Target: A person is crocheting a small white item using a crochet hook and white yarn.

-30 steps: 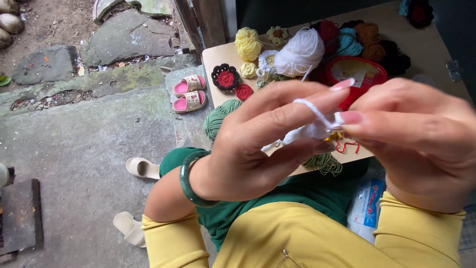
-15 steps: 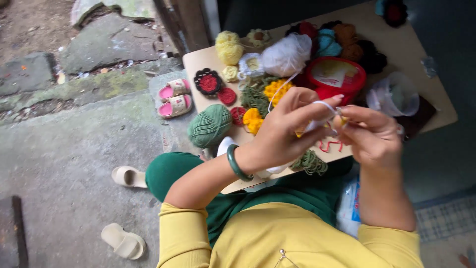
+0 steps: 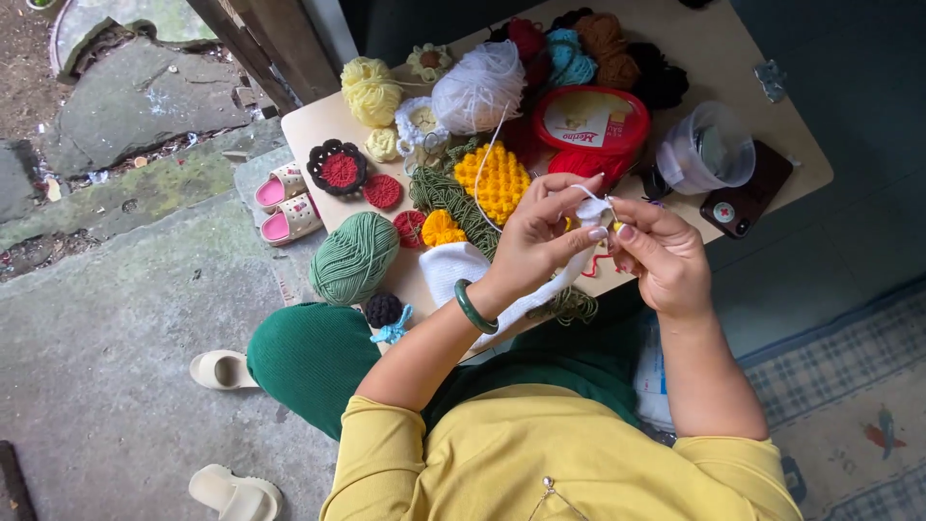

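White crochet strip [image 3: 540, 289] pinched above the desk [image 3: 772, 154] by left hand [image 3: 540, 236] and right hand [image 3: 656, 251]. Mid-stitch, seemingly; next loop needs yarn strand [image 3: 482, 169] kept taut.

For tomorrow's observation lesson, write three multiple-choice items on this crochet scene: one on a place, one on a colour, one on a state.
1. Where does the green yarn ball lie?
A. at the board's left edge, near the knee
B. inside the red tub
C. on the stone floor

2. What colour is the bangle on the left wrist?
A. red
B. green
C. white

3. What are the hands doing with the white crochet piece?
A. both pinch it above the board
B. only the right hand touches it
C. it lies untouched on the board

Answers:
1 A, it rests on the wooden board beside the green-clad knee.
2 B, a dark green ring circles the wrist.
3 A, the left hand and right hand meet on it, with the white strip hanging below.
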